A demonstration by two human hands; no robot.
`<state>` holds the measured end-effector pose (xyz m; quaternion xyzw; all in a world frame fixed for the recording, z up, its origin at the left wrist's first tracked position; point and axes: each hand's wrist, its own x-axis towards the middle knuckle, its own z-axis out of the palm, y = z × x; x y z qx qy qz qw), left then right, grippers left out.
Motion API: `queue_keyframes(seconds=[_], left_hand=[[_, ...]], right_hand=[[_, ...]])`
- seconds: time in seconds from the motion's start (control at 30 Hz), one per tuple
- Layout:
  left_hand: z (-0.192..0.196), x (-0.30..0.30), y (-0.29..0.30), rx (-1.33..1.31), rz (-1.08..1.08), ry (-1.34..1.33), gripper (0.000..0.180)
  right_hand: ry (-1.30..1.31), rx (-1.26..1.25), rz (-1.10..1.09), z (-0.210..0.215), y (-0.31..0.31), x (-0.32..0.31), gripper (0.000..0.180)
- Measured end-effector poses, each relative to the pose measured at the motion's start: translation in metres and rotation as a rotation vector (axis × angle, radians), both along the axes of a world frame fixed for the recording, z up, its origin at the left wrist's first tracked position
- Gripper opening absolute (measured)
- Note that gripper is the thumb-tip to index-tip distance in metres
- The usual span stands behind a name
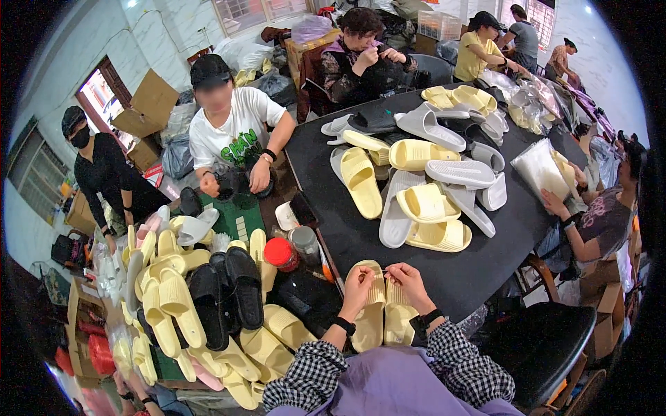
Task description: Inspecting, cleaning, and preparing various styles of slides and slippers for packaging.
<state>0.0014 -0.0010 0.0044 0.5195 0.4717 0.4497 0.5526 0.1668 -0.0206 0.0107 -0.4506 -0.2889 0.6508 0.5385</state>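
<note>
A pair of pale yellow slide slippers [367, 335] lies side by side at the near edge of the black table, soles toward me. Over the left slipper my left hand [358, 287] is closed in a pinch. My right hand [409, 285] pinches in the same way above the right slipper [399, 327]. The fingertips of both hands come close together between the two slippers. Whatever they pinch, if anything, is too small to make out. Beyond my hands rises a loose pile of yellow slippers [361, 182] and grey slippers [460, 174].
More yellow slippers [180, 307] and black slippers [243, 290] are heaped at left. Between the heaps stand a red-lidded jar [281, 254] and a grey-lidded jar [304, 243]. A black chair [548, 347] is at my right. Co-workers sit around; one at right holds clear plastic bags [544, 172].
</note>
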Motion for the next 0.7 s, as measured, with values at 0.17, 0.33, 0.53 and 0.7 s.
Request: queue_keyframes(seconds=[0.17,0.33,0.53,0.7], left_hand=[[-0.002,-0.001,0.0,-0.062,0.015,-0.082,0.007],[-0.002,-0.001,0.0,0.039,-0.085,0.122,0.009],[0.0,-0.001,0.003,-0.061,-0.026,-0.055,0.01],[0.016,0.002,-0.005,0.054,0.005,0.105,0.015]], right_hand=[[-0.031,-0.015,0.032,0.004,-0.001,-0.001,0.015],[-0.209,0.048,0.189,0.001,0.001,0.001,0.016],[-0.137,0.044,0.012,0.004,-0.002,0.0,0.021],[-0.119,0.108,0.012,-0.008,0.0,0.002,0.025]])
